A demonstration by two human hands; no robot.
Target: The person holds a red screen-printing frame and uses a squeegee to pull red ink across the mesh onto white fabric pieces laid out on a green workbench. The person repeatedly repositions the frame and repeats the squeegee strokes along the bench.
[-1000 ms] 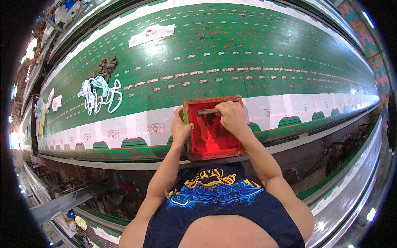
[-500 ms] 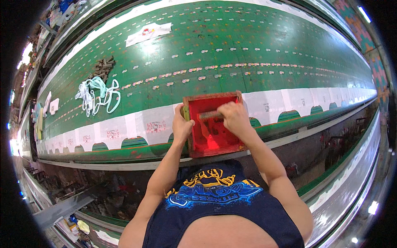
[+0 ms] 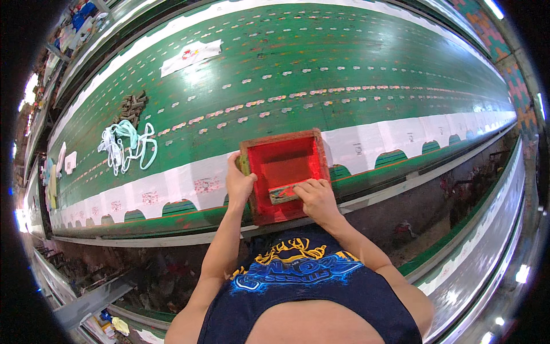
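A wooden-rimmed printing screen frame (image 3: 281, 137), red inside with wet-looking red ink, rests over the row of white fabric pieces at the table's near edge. My left hand (image 3: 240, 184) clasps its left rim, thumb on top. Inside the frame, my right hand (image 3: 317, 198) grips a squeegee (image 3: 281, 195) with an ink-stained wooden handle, low in the near half. The squeegee's blade edge is hidden. Just left of the frame, a white fabric piece (image 3: 207, 185) bears a red and dark print; pieces to the right, such as one fabric piece (image 3: 360, 148), show only a faint dark print.
The long green table (image 3: 366, 57) carries rows of small coloured marks. At its left lie tangled white and pale green cords (image 3: 127, 143) beside a pile of dark brown pieces (image 3: 133, 108). A printed white cloth (image 3: 191, 58) lies farther back. A rail (image 3: 395, 198) runs along the near edge.
My right hand has drawn the squeegee toward me, from the frame's middle to its near part. My left hand stays on the rim. The whole view has shifted slightly.
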